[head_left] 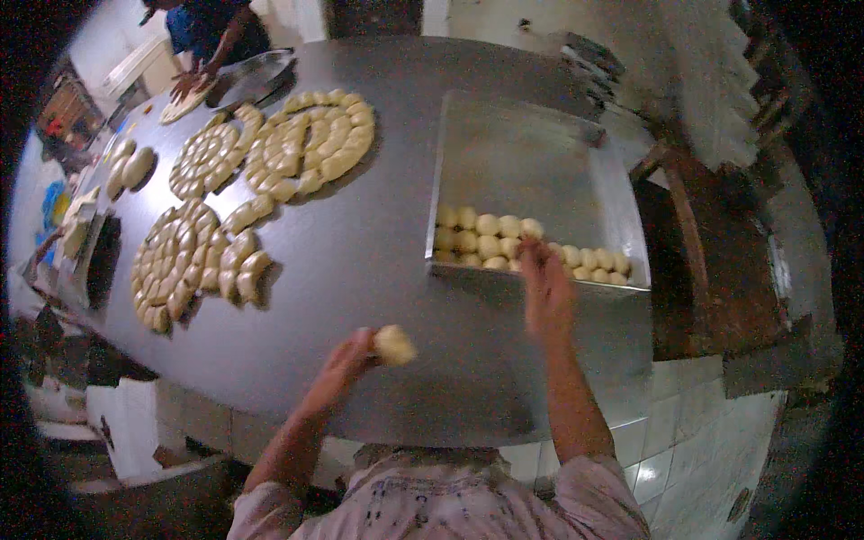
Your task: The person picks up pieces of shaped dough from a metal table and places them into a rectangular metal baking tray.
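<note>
My left hand [349, 358] is closed on a pale piece of dough [395, 346] above the near part of the metal table. My right hand [547, 292] reaches over the near wall of a rectangular metal tray [522, 135]. Its fingertips are at a dough ball [531, 229] at the end of a row; blur hides whether they grip it. Rows of round dough balls [488, 247] fill the near side of the tray, and my right hand covers some of them. To the left, cut dough pieces [171, 261] lie in a rounded cluster.
Two more cut dough rounds [209, 157] [328, 135] lie farther back on the metal table [360, 252]. At the far left, another person's hands [191, 85] press flat dough [186, 103] beside a metal basin [256, 79]. Oblong dough pieces [137, 168] lie near the left edge.
</note>
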A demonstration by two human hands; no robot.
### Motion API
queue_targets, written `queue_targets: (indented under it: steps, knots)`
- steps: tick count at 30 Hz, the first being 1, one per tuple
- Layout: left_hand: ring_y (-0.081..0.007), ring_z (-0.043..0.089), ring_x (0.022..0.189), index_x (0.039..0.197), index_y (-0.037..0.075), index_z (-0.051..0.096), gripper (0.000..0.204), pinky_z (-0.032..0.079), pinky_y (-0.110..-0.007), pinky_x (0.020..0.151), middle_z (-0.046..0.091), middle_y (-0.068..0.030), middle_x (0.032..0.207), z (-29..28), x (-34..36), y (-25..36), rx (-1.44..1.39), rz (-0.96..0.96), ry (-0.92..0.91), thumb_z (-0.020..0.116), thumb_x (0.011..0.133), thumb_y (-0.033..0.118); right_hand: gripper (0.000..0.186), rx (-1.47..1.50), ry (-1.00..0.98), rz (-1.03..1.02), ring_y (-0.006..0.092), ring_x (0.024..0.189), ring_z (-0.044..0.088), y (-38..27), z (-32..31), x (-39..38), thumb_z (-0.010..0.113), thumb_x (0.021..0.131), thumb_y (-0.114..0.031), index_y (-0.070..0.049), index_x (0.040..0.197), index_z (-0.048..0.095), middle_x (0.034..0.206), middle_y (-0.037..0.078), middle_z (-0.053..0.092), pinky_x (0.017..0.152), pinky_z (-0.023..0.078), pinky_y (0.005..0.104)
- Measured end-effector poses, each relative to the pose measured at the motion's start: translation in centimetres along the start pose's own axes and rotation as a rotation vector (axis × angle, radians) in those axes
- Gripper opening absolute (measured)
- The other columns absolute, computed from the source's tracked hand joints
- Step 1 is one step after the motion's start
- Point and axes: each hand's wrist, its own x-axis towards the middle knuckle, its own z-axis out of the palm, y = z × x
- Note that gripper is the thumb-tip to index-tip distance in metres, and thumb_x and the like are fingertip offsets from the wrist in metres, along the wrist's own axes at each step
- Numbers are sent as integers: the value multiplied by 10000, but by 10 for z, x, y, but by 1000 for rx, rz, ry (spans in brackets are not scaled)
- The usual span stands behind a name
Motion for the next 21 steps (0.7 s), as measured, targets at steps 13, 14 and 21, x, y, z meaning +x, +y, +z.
queue_targets:
  steps: [13, 14, 21]
  knots:
    - [-346, 456, 1118, 1134, 48, 525, 397, 321, -432, 969, 521, -182, 1162, -194, 93, 57, 1900, 895, 917, 505, 851, 326, 307, -1379, 225, -385, 349, 1142, 393, 133, -111, -104, 491, 861, -201, -39, 1120, 526, 1230, 185, 437, 939, 307, 484]
    - [-353, 410, 1166, 1188, 47, 486, 449, 277, -432, 1002, 478, -193, 1216, -204, 99, 49, 1886, 720, 891, 497, 852, 345, 304, -1492, 253, -544, 352, 1132, 401, 138, -115, -82, 510, 850, -209, -26, 1092, 529, 1244, 181, 427, 946, 298, 482]
    - [-379, 374, 1176, 1219, 49, 440, 414, 277, -469, 994, 427, -190, 1247, -238, 57, 12, 1680, 514, 452, 513, 829, 167, 307, -1023, -13, -239, 403, 1029, 428, 145, -112, -143, 579, 802, -252, -43, 1009, 494, 1046, 215, 476, 881, 331, 520]
